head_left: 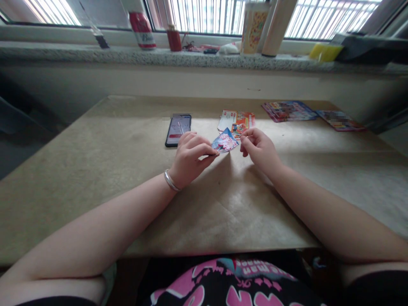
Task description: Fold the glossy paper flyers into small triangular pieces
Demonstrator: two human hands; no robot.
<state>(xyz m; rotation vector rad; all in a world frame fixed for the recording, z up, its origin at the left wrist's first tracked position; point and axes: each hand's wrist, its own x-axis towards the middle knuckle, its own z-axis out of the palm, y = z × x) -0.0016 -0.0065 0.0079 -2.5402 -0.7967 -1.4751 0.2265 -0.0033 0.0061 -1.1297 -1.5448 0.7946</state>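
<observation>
My left hand (190, 157), with a silver bangle at the wrist, pinches the lower left corner of a small blue and pink printed packet (225, 141) just above the table. My right hand (259, 146) is curled with its fingertips at the packet's upper right edge. Just behind the packet lie several orange and white printed cards (237, 120). A black phone (178, 129) with a lit screen lies flat to the left of my left hand.
The beige table (95, 170) stands against a wall under a window. Colourful booklets (288, 110) and another printed sheet (339, 120) lie at the back right. On the stone sill stand a red can (142, 29), a red cup (174, 39), tall containers (255, 26) and a yellow item (325, 52).
</observation>
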